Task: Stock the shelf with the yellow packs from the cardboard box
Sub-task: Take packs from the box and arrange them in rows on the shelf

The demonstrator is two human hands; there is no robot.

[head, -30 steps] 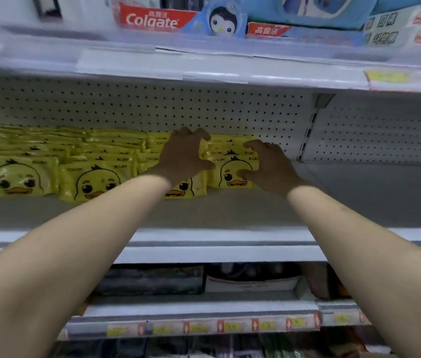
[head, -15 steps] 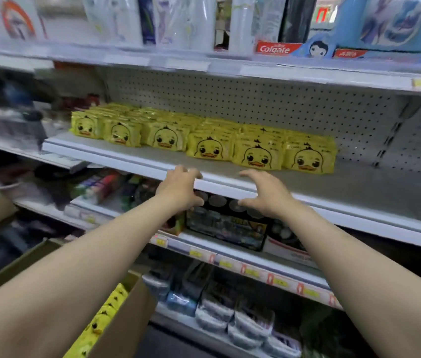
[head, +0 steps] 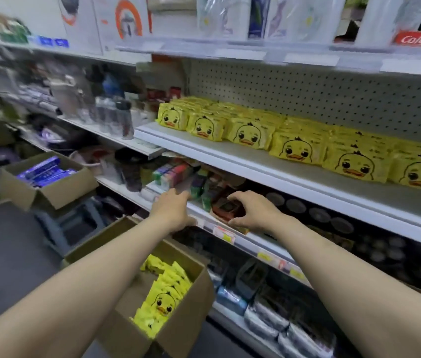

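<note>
Hands empty and loosely spread — left hand [head: 172,210], right hand [head: 253,211] — before lower-shelf goods [head: 175,174]; cardboard box [head: 191,319] of yellow packs [head: 164,298] below

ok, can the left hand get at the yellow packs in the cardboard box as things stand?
Probably yes. The left hand is empty, the cardboard box is open-topped just below its forearm, and the yellow packs stand exposed with nothing over them.

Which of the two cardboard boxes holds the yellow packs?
The nearer box, with duck-faced packs standing inside; the farther box, on the stool, holds blue packs.
</note>
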